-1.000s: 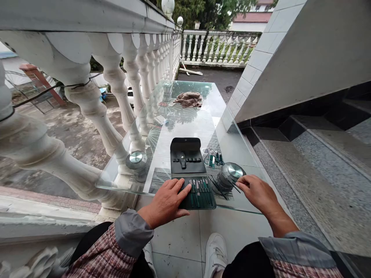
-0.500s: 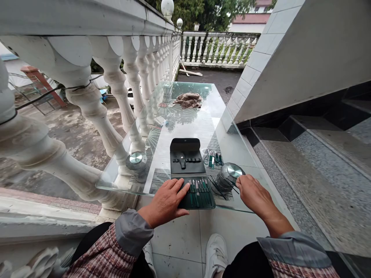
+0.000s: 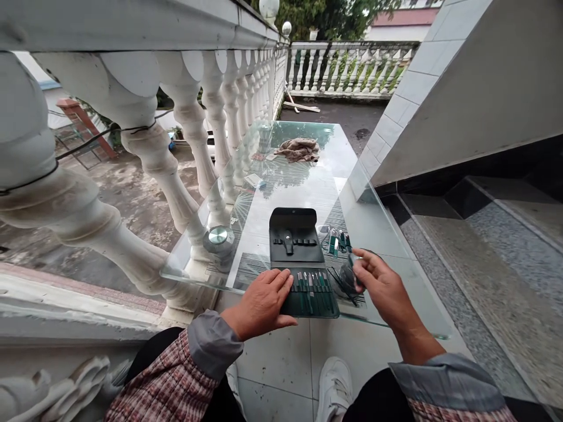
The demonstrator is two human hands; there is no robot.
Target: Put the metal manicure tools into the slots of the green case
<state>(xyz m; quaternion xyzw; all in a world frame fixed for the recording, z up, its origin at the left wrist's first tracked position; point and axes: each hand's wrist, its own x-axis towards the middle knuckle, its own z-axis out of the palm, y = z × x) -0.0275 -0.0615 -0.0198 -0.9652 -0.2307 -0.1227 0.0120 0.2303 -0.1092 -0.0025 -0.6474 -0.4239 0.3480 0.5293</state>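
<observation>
A dark manicure case (image 3: 294,252) lies unfolded on the glass table, its upper flap lined with several empty loops. Slim green-handled manicure tools (image 3: 313,287) sit in a row in its lower half. My left hand (image 3: 264,302) rests on the left edge of that half, fingers stretched out. Right of the case, my right hand (image 3: 380,281) is above the table with its fingers curled together; what they hold, if anything, I cannot make out. Just beyond it lie nail clippers (image 3: 338,241) with green parts. Thin dark pieces (image 3: 342,286) lie between the case and my right hand.
The glass tabletop (image 3: 308,187) shows round metal supports, one capped at the left (image 3: 218,235). A crumpled brown cloth (image 3: 297,150) and a small packet (image 3: 255,180) lie farther back. A white balustrade (image 3: 185,129) runs along the left; stone steps (image 3: 475,234) rise at the right.
My right hand has moved up and inward, over the metal support beside the case, and its fingers have turned. My left hand stays on the case. The view has shifted slightly.
</observation>
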